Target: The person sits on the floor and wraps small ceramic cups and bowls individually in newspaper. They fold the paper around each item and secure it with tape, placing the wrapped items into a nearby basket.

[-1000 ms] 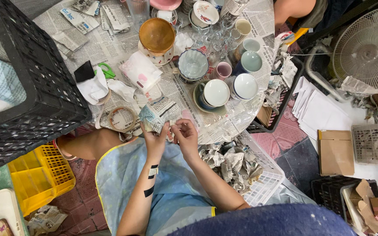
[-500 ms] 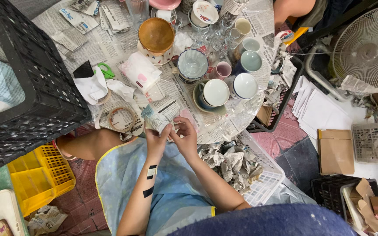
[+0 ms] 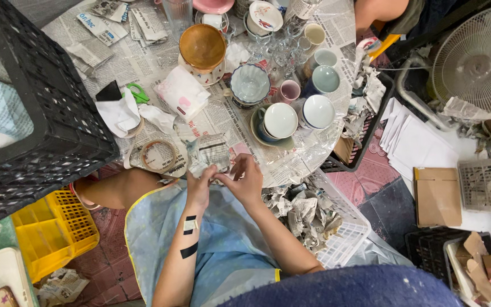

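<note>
While both hands meet at the near edge of the desk, the fingers of the left hand and the right hand pinch together on a small clear-wrapped bundle, which lies on the newspaper just past the fingertips. Left of it sits a roll of tape, touching the desk's rim; beyond that a white crumpled paper and a white soft packet with a pink mark. Ahead, cups and bowls crowd the desk, leaving little open room. A black crate closes the left side, a yellow basket below it. On the right, a white basket of crumpled newspaper stands just beside the right forearm.
</note>
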